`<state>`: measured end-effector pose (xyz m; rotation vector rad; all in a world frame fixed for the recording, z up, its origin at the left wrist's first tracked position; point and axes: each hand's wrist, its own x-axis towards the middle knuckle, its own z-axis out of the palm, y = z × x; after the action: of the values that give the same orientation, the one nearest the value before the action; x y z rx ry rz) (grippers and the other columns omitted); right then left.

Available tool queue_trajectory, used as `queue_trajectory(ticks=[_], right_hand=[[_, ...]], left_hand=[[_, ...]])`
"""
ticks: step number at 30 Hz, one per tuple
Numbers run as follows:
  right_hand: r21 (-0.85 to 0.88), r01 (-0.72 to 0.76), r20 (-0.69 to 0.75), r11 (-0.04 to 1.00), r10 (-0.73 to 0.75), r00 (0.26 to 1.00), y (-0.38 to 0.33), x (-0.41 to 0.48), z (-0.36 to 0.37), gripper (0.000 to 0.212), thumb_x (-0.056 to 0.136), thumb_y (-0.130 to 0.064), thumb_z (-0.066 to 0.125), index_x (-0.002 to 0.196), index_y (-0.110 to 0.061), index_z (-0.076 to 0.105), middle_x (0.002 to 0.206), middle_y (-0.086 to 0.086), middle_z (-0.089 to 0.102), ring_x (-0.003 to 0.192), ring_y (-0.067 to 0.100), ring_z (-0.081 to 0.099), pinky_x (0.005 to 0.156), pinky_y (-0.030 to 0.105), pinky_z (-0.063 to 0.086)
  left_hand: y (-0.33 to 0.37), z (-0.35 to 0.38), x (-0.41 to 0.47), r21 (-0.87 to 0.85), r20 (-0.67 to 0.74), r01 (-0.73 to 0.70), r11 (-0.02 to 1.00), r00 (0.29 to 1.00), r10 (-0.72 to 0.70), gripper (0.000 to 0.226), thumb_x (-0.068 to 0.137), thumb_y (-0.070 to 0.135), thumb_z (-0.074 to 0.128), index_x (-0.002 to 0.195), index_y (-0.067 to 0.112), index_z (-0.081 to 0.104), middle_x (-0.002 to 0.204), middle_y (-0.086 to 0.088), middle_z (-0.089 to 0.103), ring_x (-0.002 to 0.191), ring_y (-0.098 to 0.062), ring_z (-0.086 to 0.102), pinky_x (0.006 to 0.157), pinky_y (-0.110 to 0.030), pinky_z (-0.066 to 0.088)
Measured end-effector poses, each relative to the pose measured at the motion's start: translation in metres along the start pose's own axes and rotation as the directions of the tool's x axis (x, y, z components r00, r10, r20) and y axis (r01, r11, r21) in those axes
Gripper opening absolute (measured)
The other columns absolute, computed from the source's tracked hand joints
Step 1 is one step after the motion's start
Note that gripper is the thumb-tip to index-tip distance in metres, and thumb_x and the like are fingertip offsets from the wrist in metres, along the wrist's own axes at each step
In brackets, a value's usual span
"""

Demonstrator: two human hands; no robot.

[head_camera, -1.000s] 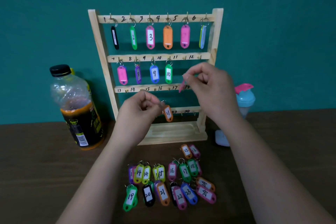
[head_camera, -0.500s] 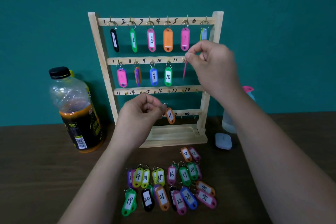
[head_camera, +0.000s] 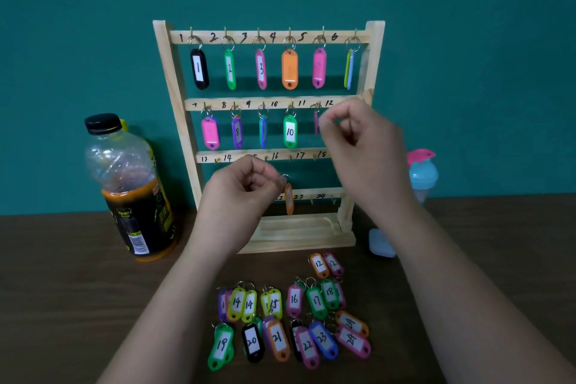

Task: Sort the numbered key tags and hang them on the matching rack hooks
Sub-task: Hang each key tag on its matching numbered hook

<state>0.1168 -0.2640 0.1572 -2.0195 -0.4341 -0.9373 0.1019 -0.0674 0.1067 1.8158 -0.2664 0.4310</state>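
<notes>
Ten hooks on the rack's (head_camera: 162,78) two upper rails, 1 to 10, carry tags. At hook 11 a pink tag (head_camera: 316,125) hangs edge-on with its ring at the hook, and the right hand (head_camera: 364,150) pinches it between thumb and forefinger. Lower down, the left hand (head_camera: 240,193) pinches the ring of an orange tag (head_camera: 289,199), which dangles before the bottom rail. Loose tags (head_camera: 317,301) numbered 12 to 24 lie in rows on the table (head_camera: 62,290) near the rack's base. A bottle (head_camera: 131,190) stands at the left.
</notes>
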Motion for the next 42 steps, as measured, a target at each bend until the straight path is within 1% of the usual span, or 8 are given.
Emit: queue_trajectory(ticks=[5,8,12,17,24,30,37,42], right_hand=[[0.093,-0.062,0.244,0.994,0.037,0.969,0.006,-0.037,0.014,0.009,0.100,-0.033,0.073,0.098,-0.024,0.075,0.085,-0.012,0.072,0.085,0.006,0.070,0.070,0.020,0.053],[0.073,-0.064,0.294,0.995,0.040,0.955,0.011,-0.045,0.020,0.006,0.098,-0.032,0.075,0.096,-0.026,0.076,0.083,-0.014,0.072,0.084,0.005,0.069,0.071,0.028,0.056],[0.067,-0.081,0.302,0.994,0.057,0.952,0.015,-0.044,0.019,0.005,0.099,-0.027,0.074,0.094,-0.027,0.076,0.081,-0.014,0.072,0.082,0.005,0.068,0.070,0.027,0.056],[0.086,-0.093,0.181,0.992,0.077,0.980,0.016,-0.030,0.012,0.011,0.102,-0.029,0.068,0.096,-0.024,0.075,0.082,-0.011,0.071,0.082,0.007,0.069,0.070,0.027,0.055],[0.031,-0.091,-0.026,0.995,0.092,0.995,0.014,0.021,-0.003,0.018,0.101,-0.021,0.064,0.085,-0.021,0.073,0.062,0.001,0.067,0.060,0.019,0.064,0.064,0.038,0.054],[-0.028,-0.151,0.047,0.988,0.153,0.987,0.007,0.044,-0.005,0.021,0.102,-0.022,0.064,0.082,-0.025,0.071,0.058,-0.001,0.062,0.060,0.024,0.061,0.057,0.035,0.051],[-0.099,-0.186,0.033,0.978,0.190,0.981,0.000,0.049,-0.005,0.022,0.102,-0.017,0.062,0.084,-0.014,0.074,0.053,-0.020,0.058,0.051,-0.004,0.056,0.043,0.011,0.033],[-0.223,-0.146,0.059,0.964,0.163,0.985,0.000,0.042,-0.002,0.022,0.100,-0.020,0.062,0.084,-0.020,0.075,0.069,-0.015,0.063,0.058,0.009,0.059,0.050,0.026,0.043]], left_hand=[[0.002,0.001,-0.001,0.034,-0.013,-0.023,0.999,1.000,0.023,0.008,0.092,0.019,0.080,0.088,0.019,0.073,0.072,0.000,0.071,0.064,-0.004,0.059,0.061,-0.015,0.046],[-0.001,0.002,-0.002,0.089,-0.014,-0.038,0.995,0.999,0.039,0.009,0.090,0.021,0.081,0.087,0.023,0.073,0.075,0.001,0.073,0.069,-0.006,0.064,0.064,-0.019,0.050],[-0.001,0.002,-0.004,0.117,-0.028,-0.057,0.992,0.998,0.060,0.009,0.091,0.022,0.081,0.087,0.025,0.074,0.078,0.003,0.073,0.073,-0.008,0.067,0.066,-0.019,0.052],[-0.002,0.000,-0.003,0.058,-0.003,-0.038,0.998,0.999,0.038,0.004,0.093,0.025,0.080,0.092,0.025,0.076,0.080,0.002,0.075,0.077,-0.013,0.069,0.072,-0.023,0.055],[-0.012,0.000,-0.004,0.110,0.090,0.030,0.993,0.995,-0.040,0.006,0.092,0.029,0.080,0.092,0.028,0.074,0.079,0.004,0.074,0.081,-0.019,0.070,0.084,-0.039,0.057],[-0.014,0.000,-0.006,0.170,0.133,0.039,0.985,0.989,-0.062,0.004,0.093,0.027,0.079,0.093,0.025,0.075,0.079,0.005,0.074,0.081,-0.016,0.069,0.078,-0.029,0.055],[-0.018,-0.001,-0.006,0.200,0.152,0.020,0.980,0.987,-0.051,0.003,0.093,0.028,0.077,0.093,0.027,0.075,0.080,0.001,0.074,0.080,-0.018,0.069,0.076,-0.028,0.054],[-0.021,-0.002,-0.006,0.227,0.157,0.011,0.974,0.986,-0.047,0.003,0.093,0.029,0.077,0.092,0.028,0.075,0.080,0.004,0.075,0.078,-0.014,0.068,0.071,-0.024,0.053]])
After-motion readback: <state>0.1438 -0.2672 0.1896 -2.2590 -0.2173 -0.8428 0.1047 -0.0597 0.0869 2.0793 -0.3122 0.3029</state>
